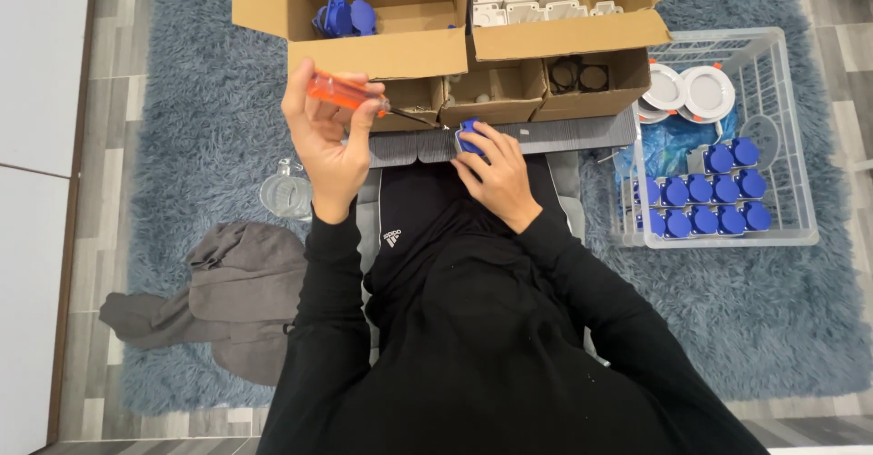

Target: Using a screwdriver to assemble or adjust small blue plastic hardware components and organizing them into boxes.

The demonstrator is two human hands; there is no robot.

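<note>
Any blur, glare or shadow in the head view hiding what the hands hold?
Head view: even, soft light, no glare; left hand with orange-handled screwdriver slightly motion-blurred; small blue plastic part mostly hidden by right hand, not by shadow.

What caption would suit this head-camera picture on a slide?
Seated person's left hand lifts an orange-handled screwdriver while the right hand holds a blue socket.
</note>
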